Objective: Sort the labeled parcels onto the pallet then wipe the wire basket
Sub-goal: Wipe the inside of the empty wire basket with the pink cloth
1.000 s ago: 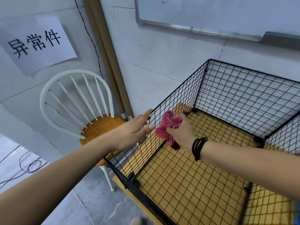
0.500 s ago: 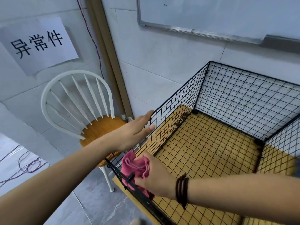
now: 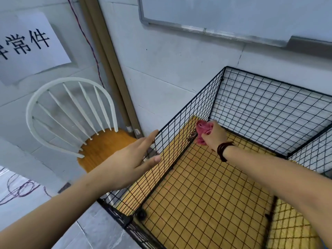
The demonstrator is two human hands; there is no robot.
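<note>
Inside the wire basket (image 3: 269, 112), the right hand (image 3: 214, 134) grips a bunched pink cloth (image 3: 202, 131) against its left wall; the left hand (image 3: 129, 162), fingers straight, braces that wall's top edge.

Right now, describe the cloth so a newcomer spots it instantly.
Start at the black wire basket against the white wall and go to its far-left inside corner. There the right hand grips a crumpled pink cloth by the left panel. It is the only pink, soft thing among black wire and yellow flooring.
</note>
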